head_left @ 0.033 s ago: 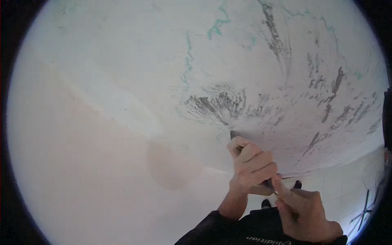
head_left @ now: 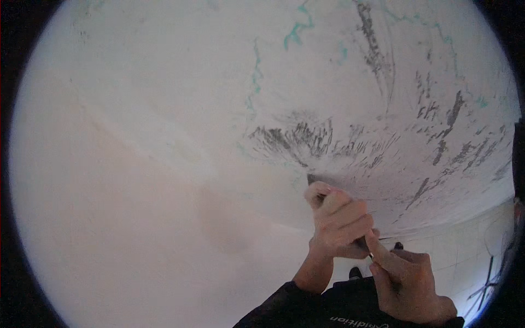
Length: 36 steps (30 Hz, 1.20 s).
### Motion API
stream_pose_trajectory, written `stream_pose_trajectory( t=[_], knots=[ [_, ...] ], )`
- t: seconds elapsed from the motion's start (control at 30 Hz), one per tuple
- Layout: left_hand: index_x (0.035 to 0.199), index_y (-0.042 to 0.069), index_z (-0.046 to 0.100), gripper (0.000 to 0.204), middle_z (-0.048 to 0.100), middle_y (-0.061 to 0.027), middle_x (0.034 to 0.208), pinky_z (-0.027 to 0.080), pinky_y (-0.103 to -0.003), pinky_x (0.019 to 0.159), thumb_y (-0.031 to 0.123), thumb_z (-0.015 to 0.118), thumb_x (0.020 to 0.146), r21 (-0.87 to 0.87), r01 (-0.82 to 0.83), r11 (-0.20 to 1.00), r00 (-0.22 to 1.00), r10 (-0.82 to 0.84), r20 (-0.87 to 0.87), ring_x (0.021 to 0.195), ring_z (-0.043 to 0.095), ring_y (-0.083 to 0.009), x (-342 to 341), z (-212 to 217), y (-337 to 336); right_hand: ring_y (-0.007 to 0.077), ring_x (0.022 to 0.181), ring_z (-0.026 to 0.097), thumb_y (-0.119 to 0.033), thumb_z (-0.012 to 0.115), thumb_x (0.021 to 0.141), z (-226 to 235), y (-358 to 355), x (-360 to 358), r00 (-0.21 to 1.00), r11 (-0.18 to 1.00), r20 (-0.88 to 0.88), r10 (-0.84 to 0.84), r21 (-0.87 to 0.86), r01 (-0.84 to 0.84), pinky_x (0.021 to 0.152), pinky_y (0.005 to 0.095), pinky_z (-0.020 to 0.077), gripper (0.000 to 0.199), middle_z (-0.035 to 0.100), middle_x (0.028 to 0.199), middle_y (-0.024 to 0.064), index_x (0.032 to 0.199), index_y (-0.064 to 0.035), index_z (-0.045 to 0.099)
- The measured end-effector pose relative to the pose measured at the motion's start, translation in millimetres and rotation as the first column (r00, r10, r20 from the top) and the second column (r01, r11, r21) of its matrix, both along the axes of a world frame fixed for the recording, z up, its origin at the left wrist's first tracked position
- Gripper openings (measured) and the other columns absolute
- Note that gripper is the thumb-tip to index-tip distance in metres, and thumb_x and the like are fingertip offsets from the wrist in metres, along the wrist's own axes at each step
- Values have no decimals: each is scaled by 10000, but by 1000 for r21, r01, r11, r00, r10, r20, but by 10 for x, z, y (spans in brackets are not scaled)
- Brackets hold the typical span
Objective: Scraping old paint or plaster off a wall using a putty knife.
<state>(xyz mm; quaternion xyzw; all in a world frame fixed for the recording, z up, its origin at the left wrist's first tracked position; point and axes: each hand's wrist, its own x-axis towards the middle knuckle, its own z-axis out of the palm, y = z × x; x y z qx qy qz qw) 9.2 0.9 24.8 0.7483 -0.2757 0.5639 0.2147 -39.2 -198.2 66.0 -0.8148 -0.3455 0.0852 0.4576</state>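
My left hand is wrapped around a dark, flat-bladed tool that looks like a scraper. Its blade shows past the knuckles, close against the white wall; whether it touches is hard to tell. Below that fist, my right hand is closed, thumb and fingertips pinching something thin by the lower end of the left hand's grip. What it pinches is mostly hidden. Just beyond the blade, dark scraped streaks fan out over the wall.
More dark streaks and jagged green lines mark the wall above and to the right. Pale floor tiles lie at lower right, with a dark-legged stand at the edge. A dark shoe tip shows below my hands.
The view has shifted slightly, so the wall marks sit a little farther right. Streaks right of the fan look more distinct. Both hands keep nearly the same grip and place.
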Motion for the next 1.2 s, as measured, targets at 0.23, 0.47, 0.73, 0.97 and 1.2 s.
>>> stream_pose_trajectory(
  t=[0.23,0.47,0.73,0.97,1.2],
  knots=[
    [598,174,534,237,497,47,666,273,-424,816,325,688,497,33,8,999,996,-5,-93,630,438,-188,-63,-12,5,183,495,589,46,630,860,-8,36,11,999,995,40,-12,100,8,465,312,424,455,626,636,147,1311,59,567],
    [599,188,508,222,489,65,668,269,-415,861,306,670,501,3,-58,998,982,58,-178,648,441,-158,-135,71,-15,226,534,617,60,611,857,12,50,24,999,992,-30,41,121,-37,507,334,463,549,620,653,180,1394,28,505],
    [606,198,522,220,489,72,664,265,-413,869,330,671,511,65,-41,997,988,51,-144,667,449,-149,-63,-72,-55,338,594,564,35,599,904,-34,-18,-26,997,987,-72,-6,161,18,581,352,450,522,560,718,196,1406,-98,554],
    [610,202,522,215,465,72,635,275,-417,855,329,659,505,-56,39,998,996,-43,-76,645,439,-148,93,-278,-161,325,594,547,41,586,908,-217,-59,18,997,990,-72,-31,135,41,569,336,440,511,562,722,186,1404,-79,551],
    [552,201,479,251,466,73,641,255,-393,797,327,687,492,-58,-6,998,999,4,-40,611,402,-154,-14,-186,-103,230,556,631,62,606,847,-114,-44,-17,995,1000,-101,15,-14,-17,533,352,478,584,622,677,185,1416,36,478]
  ],
)
